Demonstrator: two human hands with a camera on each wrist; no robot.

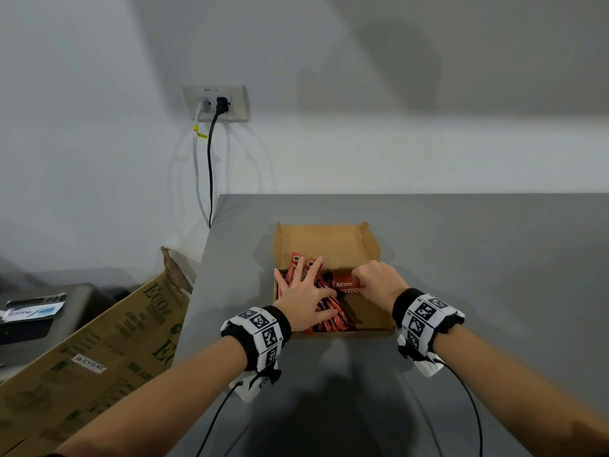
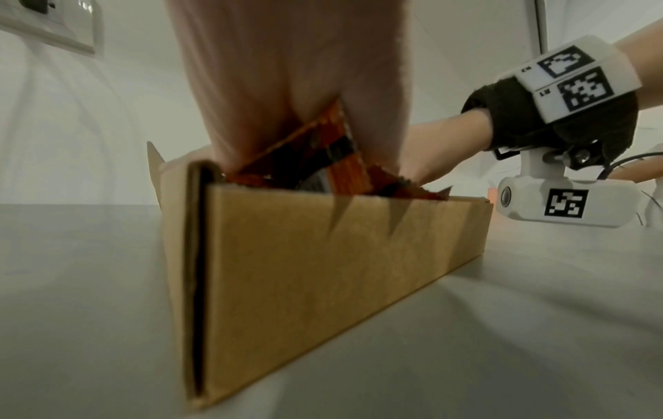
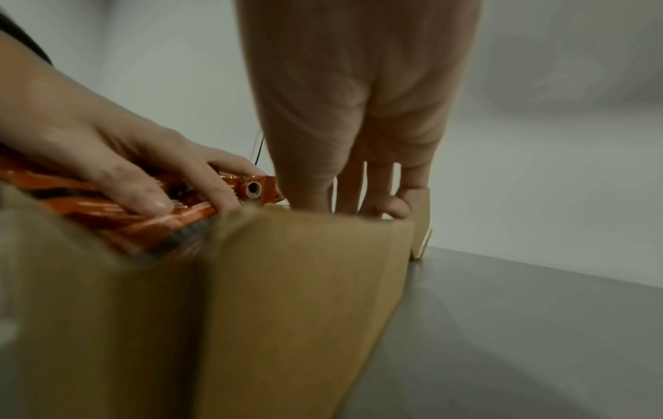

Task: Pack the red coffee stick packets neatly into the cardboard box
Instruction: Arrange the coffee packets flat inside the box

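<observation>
— Fingers? 
— Left hand (image 1: 304, 291) spread flat, pressing the red coffee stick packets (image 1: 331, 319) in the cardboard box (image 1: 329, 240); right hand (image 1: 375, 280) curled, pinching two crosswise packets (image 1: 346, 287).
— The box?
— On the grey table (image 1: 478, 258).

The head view looks down and forward over both forearms at the cardboard box (image 1: 333, 245) on the grey table (image 1: 478, 258), a wall behind. The left wrist view sits low at table level (very close) facing the box's near corner, and the right wrist view faces its opposite side equally close. All three share the box and the red coffee stick packets (image 1: 333, 319) in it.
</observation>
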